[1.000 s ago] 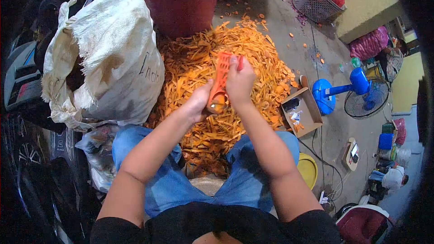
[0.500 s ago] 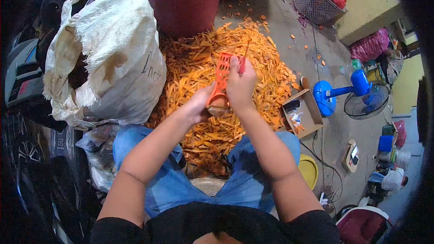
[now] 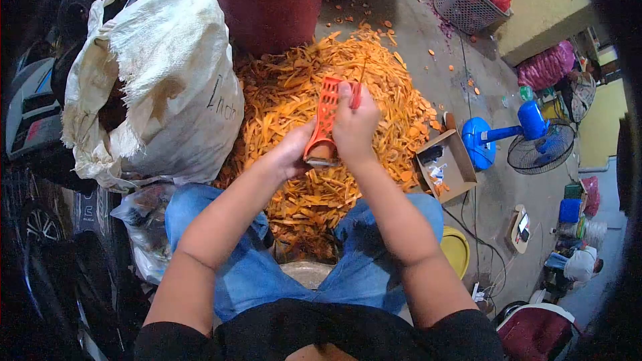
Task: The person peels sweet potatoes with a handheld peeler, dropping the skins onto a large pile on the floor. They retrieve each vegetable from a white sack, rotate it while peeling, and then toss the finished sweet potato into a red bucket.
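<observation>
My right hand is closed around an orange-red plastic peeler with a slotted, hole-filled handle, its thumb lying along the upper end. The peeler's wide lower end points down toward my lap. Inside that end shows the orange-brown surface of a carrot, most of it hidden. On the left side, my left hand is closed at this lower end, holding the carrot, with its fingertips out of sight behind. A thin reddish tip rises beyond the right thumb. Below both hands spreads a large heap of orange peelings.
A white woven sack stands left of the heap, a dark red tub behind it. To the right are a cardboard tray, a blue fan and cables on the floor. A person is far right.
My left hand has shifted slightly down with the peeler's lower end. More of the orange-brown carrot surface shows there. The right hand has barely moved.
</observation>
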{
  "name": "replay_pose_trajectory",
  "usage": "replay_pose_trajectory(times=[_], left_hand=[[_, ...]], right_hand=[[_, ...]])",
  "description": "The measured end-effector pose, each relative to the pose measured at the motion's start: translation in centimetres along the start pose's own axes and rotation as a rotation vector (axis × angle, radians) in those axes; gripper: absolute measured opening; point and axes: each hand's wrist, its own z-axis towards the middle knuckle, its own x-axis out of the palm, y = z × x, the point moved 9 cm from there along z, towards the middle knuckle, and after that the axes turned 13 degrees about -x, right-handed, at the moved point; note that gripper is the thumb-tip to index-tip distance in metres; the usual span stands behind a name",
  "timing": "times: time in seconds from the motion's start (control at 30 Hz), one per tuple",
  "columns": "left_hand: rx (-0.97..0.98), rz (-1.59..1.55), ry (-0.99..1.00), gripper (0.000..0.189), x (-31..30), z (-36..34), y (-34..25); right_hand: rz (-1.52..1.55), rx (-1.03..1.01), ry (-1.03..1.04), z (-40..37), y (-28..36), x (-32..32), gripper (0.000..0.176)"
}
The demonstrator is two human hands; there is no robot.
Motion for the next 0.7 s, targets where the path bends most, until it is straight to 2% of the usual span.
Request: replay_pose_trajectory(times=[0.03, 0.07, 0.13, 0.17, 0.2, 0.23, 0.3, 0.33, 0.43, 0.47, 0.5, 0.57, 0.6, 0.63, 0.67, 0.7], left_hand=[[0.027, 0.0, 0.056, 0.039, 0.3, -0.1, -0.2], [0.008, -0.003, 0.013, 0.04, 0.7, -0.9, -0.3], [-0.048, 0.069, -0.024, 0.041, 1.7, -2.1, 0.3], [-0.108, 0.143, -0.061, 0.041, 1.7, -2.3, 0.9], [-0.171, 0.218, 0.099, 0.041, 2.4, -2.3, 1.7], [-0.174, 0.221, 0.101, 0.041, 2.4, -2.1, 1.7], [-0.082, 0.117, -0.061, 0.04, 1.0, -1.5, 0.4], [-0.043, 0.004, -0.097, 0.039, 0.5, -1.1, -0.1], [0.033, -0.08, -0.116, 0.038, -0.3, 0.0, -0.9], [0.108, 0.02, -0.118, 0.036, 0.1, -0.4, -1.6], [0.104, 0.02, -0.118, 0.036, 0.0, -0.4, -1.4], [0.099, 0.294, -0.068, 0.036, 0.2, -0.5, -1.3], [0.035, 0.35, -0.051, 0.037, -0.1, -0.5, 0.0], [0.0, 0.394, -0.114, 0.039, 1.5, -2.3, 0.2], [-0.013, 0.372, -0.017, 0.039, 2.9, -2.8, 0.6], [-0.029, 0.35, 0.08, 0.039, 4.0, -3.0, 1.1]], right_hand=[[-0.048, -0.041, 0.019, 0.0, 0.4, 0.2, 0.025], [-0.116, -0.079, -0.065, 0.9, -0.2, -0.8, 0.023], [0.045, -0.003, -0.286, 3.2, -6.4, -3.4, 0.022], [-0.032, 0.073, -0.331, 4.0, -7.8, -5.5, 0.022], [-0.11, 0.151, -0.374, 4.0, -8.3, -7.0, 0.022], [-0.112, 0.152, -0.378, 3.9, -8.1, -7.2, 0.022], [0.128, 0.204, -0.393, 3.6, -6.2, -6.6, 0.022], [0.287, 0.117, -0.367, 3.4, -5.0, -5.0, 0.021], [-0.008, 0.012, 0.025, 0.2, 1.0, -0.5, 0.019], [-0.075, -0.035, 0.122, -0.6, 1.8, 0.6, 0.018], [-0.077, -0.031, 0.121, -0.4, 1.4, 0.5, 0.018], [-0.174, -0.054, -0.056, 1.3, -0.2, -1.1, 0.018], [-0.216, -0.035, -0.132, 2.9, -1.6, -3.0, 0.019], [-0.174, 0.017, -0.241, 4.2, -4.4, -5.2, 0.019], [-0.136, 0.071, -0.352, 4.5, -5.4, -7.0, 0.019], [-0.142, 0.076, -0.358, 4.3, -5.9, -7.5, 0.019]])
